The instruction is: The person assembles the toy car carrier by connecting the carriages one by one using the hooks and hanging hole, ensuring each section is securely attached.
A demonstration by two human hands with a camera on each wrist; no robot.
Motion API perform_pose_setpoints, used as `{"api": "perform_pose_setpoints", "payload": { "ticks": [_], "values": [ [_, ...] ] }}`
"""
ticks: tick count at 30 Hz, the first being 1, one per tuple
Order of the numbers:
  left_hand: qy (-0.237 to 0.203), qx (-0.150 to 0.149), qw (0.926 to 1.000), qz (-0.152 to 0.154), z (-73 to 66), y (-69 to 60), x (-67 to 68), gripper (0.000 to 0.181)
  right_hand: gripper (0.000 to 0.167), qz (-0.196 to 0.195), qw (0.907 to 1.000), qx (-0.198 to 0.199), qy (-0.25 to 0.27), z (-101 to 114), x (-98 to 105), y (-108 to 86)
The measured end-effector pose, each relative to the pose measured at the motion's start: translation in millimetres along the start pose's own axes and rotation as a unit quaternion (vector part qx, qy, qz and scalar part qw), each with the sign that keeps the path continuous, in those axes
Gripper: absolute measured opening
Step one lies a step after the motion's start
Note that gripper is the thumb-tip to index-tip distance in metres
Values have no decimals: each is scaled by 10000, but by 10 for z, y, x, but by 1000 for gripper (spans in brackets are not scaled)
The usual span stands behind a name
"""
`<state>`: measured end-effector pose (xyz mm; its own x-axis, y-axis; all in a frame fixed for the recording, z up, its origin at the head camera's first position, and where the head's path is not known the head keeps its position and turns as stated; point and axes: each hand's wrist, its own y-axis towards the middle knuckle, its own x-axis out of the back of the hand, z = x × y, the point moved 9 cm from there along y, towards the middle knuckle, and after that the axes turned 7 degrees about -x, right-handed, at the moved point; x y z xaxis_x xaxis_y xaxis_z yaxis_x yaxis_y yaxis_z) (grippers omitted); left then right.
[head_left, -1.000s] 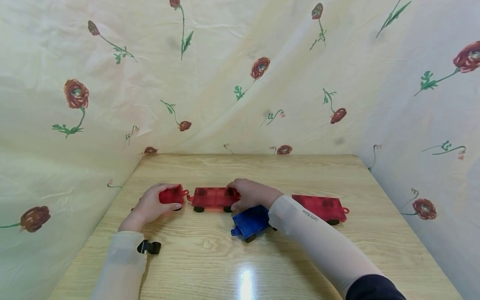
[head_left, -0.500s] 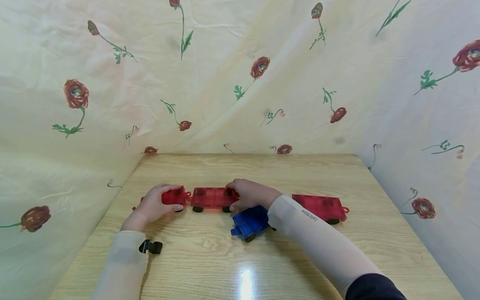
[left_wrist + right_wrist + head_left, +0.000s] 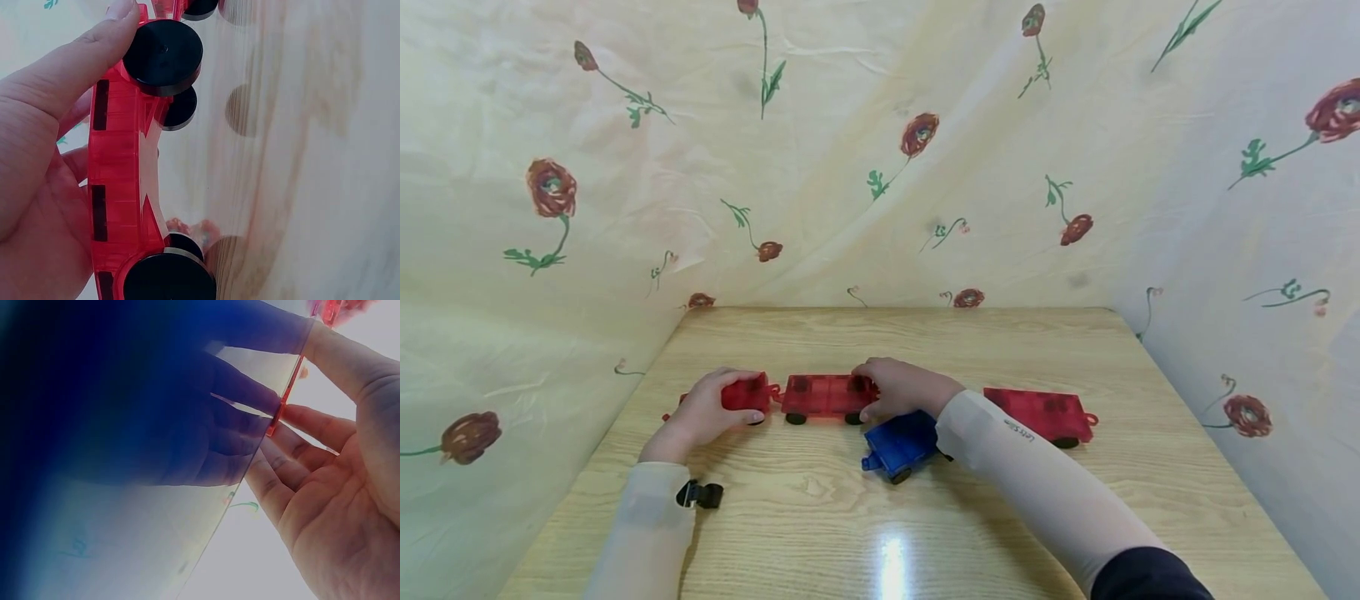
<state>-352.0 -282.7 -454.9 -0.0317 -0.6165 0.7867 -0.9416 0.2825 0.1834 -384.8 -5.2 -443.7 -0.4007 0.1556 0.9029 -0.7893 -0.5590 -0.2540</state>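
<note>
My left hand [image 3: 703,412] grips a translucent red toy train car [image 3: 747,393] at the left, thumb on its near side. The left wrist view shows that red car [image 3: 115,169] from the side with its black wheels. Its ring end overlaps the hook end of a second red train car [image 3: 823,396], though I cannot tell whether they are linked. My right hand [image 3: 906,387] holds this second car by its right end. A blue train car [image 3: 898,443] sits at an angle under my right wrist. In the right wrist view, a blurred blue sheet hides part of my right hand [image 3: 337,469].
Another red train car [image 3: 1048,415] stands to the right, partly behind my right forearm. All the cars are on a wooden table [image 3: 790,533]. Flower-patterned cloth [image 3: 850,167] hangs around its back and sides.
My left hand has moved its red car slightly right, bringing its ring over the second car's hook; a small gap was there before. My right hand and the blue car stay put.
</note>
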Motion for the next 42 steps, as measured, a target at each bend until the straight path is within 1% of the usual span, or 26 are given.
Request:
{"api": "perform_pose_setpoints", "payload": {
  "ticks": [6, 9, 15, 25, 35, 42],
  "values": [
    [-54, 130, 9999, 55, 39, -24, 18, 70, 77, 41, 10000, -85, 12, -16, -13, 10],
    [-52, 117, 9999, 110, 41, -28, 6, 71, 76, 35, 10000, -80, 29, -17, -20, 14],
    [120, 43, 9997, 186, 54, -30, -50, 72, 77, 12, 10000, -39, 54, -5, -16, 9],
    [180, 57, 9996, 186, 60, -27, -47, 74, 79, -45, 9999, -13, 91, -29, -14, 17],
    [244, 251, 9990, 278, 74, -39, -43, 76, 80, -36, 9999, -13, 156, -42, -21, 23],
    [268, 364, 9983, 359, 71, -54, -6, 76, 80, -12, 9999, -63, 123, -33, -25, 11]
  ]
}}
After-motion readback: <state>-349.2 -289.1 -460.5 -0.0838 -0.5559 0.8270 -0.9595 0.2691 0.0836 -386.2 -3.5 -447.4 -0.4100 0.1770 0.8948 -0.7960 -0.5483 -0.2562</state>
